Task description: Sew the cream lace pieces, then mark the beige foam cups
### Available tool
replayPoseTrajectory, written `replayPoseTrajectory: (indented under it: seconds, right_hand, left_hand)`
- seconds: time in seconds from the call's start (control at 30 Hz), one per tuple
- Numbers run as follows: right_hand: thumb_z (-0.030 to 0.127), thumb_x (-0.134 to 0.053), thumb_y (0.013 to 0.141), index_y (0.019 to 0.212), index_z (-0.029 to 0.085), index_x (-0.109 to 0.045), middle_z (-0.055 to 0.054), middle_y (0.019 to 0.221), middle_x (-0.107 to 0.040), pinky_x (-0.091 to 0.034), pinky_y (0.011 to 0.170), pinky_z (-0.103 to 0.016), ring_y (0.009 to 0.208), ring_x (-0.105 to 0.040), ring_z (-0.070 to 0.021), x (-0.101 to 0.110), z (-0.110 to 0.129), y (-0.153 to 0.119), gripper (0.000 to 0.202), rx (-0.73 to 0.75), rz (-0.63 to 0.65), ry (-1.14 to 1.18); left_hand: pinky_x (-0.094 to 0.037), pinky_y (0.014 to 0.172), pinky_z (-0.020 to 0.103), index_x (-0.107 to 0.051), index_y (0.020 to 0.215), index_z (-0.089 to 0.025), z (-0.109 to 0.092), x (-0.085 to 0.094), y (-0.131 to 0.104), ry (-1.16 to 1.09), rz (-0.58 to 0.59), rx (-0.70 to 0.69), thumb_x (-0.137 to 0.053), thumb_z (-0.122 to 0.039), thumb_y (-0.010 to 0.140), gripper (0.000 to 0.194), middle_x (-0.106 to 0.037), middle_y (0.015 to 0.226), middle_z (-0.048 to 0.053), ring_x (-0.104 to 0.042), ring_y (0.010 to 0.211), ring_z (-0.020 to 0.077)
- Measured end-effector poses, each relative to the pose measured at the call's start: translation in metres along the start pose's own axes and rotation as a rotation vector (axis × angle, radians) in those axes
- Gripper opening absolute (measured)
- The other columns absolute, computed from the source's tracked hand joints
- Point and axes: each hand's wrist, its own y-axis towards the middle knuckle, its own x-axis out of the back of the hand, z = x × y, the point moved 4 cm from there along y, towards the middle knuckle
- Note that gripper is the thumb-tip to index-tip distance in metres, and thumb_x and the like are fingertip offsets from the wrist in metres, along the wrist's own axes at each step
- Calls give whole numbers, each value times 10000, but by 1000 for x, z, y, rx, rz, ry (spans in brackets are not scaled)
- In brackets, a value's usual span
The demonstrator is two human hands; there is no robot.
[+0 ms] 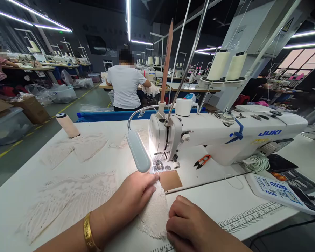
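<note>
A white JUKI sewing machine (215,127) stands in front of me, its needle area lit. A piece of off-white lace fabric (154,213) runs from the presser foot (159,165) toward me. My left hand (136,190), below a gold bracelet (88,231), has its thumb and fingers closed on the lace just in front of the foot. With curled fingers, my right hand (185,220) grips the lace's right edge nearer to me. A brown card-like patch (170,180) lies right of the foot. The grey lamp head (138,151) partly hides the machine's left side.
More lace pieces (76,196) lie on the left of the table beside a thread cone (67,125). Orange thread snips (202,161) rest on the machine bed. At right are a coiled cable (257,163) and a control box (280,192). A person (126,85) sits ahead.
</note>
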Motion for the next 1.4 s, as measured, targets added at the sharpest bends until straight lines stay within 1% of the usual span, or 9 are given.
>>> replayPoseTrajectory:
  seconds: [0.07, 0.17, 0.3, 0.53, 0.83, 1.07, 1.17, 1.27, 1.4]
  right_hand:
    - [192, -649, 985, 818, 205, -587, -14, 878, -605, -434, 707, -273, 832, -549, -166, 3, -1, 2, 178, 12, 31, 33]
    - [272, -666, 1018, 941, 230, -625, -12, 944, -619, -474, 758, -280, 891, -582, -176, 20, -4, 12, 97, -82, 84, 109]
    - [240, -567, 1062, 1062, 236, -637, -43, 1026, -635, -491, 844, -353, 964, -575, -213, 37, -14, 33, 70, -79, -17, 81]
    - [175, -526, 1053, 1269, 220, -619, -85, 1078, -628, -508, 851, -446, 968, -536, -264, 8, -43, 47, 239, -143, -37, -55]
    - [137, -518, 1035, 1258, 208, -626, -90, 1072, -613, -515, 826, -438, 951, -523, -268, 4, -39, 47, 257, -161, -14, -144]
    - [135, -529, 1026, 1195, 204, -646, -79, 1041, -601, -508, 806, -420, 926, -499, -259, 2, -37, 49, 217, -177, 8, -181]
    - [143, -515, 1032, 1204, 203, -645, -78, 1031, -596, -505, 803, -416, 926, -495, -258, 2, -36, 50, 224, -175, 9, -198]
    - [149, -483, 1047, 1187, 207, -650, -77, 1033, -602, -505, 805, -411, 928, -503, -252, 5, -36, 48, 226, -163, -7, -179]
    - [165, -447, 1077, 1174, 215, -651, -67, 1043, -634, -502, 839, -390, 942, -535, -228, 20, -35, 40, 232, -74, -115, -79]
  left_hand:
    - [-515, 792, 373, -644, 1177, -240, 1, 4, -3, -24, -46, 39, -515, -230, 971, 244, -684, 1043, 49, -643, 943, 249]
    - [-524, 767, 369, -607, 1176, -231, 3, 8, -6, -24, -87, 77, -520, -241, 952, 241, -686, 1064, 60, -642, 920, 250]
    - [-485, 677, 345, -591, 1112, -218, 6, 7, -5, -22, -98, 109, -447, -220, 959, 210, -651, 908, 36, -598, 762, 216]
    - [-432, 631, 319, -577, 1046, -221, 6, 7, -5, -39, -116, 76, -407, -146, 909, 231, -568, 825, 5, -514, 675, 182]
    - [-407, 607, 301, -588, 984, -220, 0, 10, -3, -80, -99, 68, -417, -62, 840, 274, -525, 758, -29, -438, 587, 147]
    - [-419, 632, 289, -625, 915, -211, 2, 8, -3, -41, -124, -2, -429, -4, 819, 301, -574, 843, 4, -507, 692, 163]
    - [-416, 625, 282, -630, 885, -203, 1, 4, -6, 36, -104, -64, -440, -3, 833, 281, -574, 866, 19, -529, 724, 168]
    - [-383, 593, 290, -615, 810, -183, -1, -1, -9, 215, -102, -104, -450, -39, 884, 231, -567, 856, 47, -523, 717, 181]
    - [-395, 632, 339, -563, 708, -175, -8, -4, -10, 398, -131, -232, -459, -36, 891, 252, -612, 905, 98, -542, 785, 222]
